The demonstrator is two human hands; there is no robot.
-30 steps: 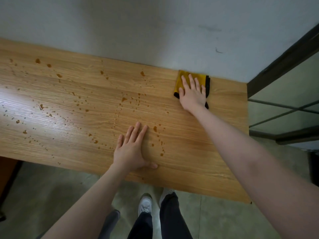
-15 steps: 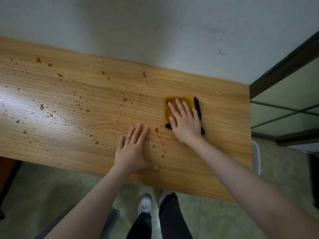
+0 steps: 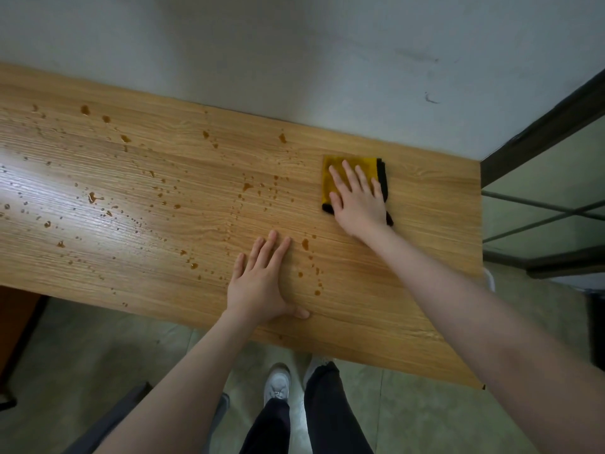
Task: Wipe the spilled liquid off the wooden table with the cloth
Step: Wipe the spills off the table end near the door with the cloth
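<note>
A folded yellow cloth point(image 3: 337, 167) with a black edge lies on the right part of the wooden table point(image 3: 163, 231). My right hand point(image 3: 357, 199) presses flat on it with straight fingers, covering most of it. My left hand point(image 3: 260, 283) rests flat on the table near the front edge, fingers straight, holding nothing. Brown droplets of spilled liquid point(image 3: 245, 186) are scattered over the table's left and middle, with a few drops point(image 3: 305, 244) just right of my left hand.
A pale wall point(image 3: 294, 60) runs along the table's far edge. A dark-framed glass partition point(image 3: 543, 198) stands at the right end. Below the front edge are the grey floor and my legs and shoes point(image 3: 278, 381).
My right hand slid the cloth from the far edge toward me, then back away a little to the right. My left hand stayed put.
</note>
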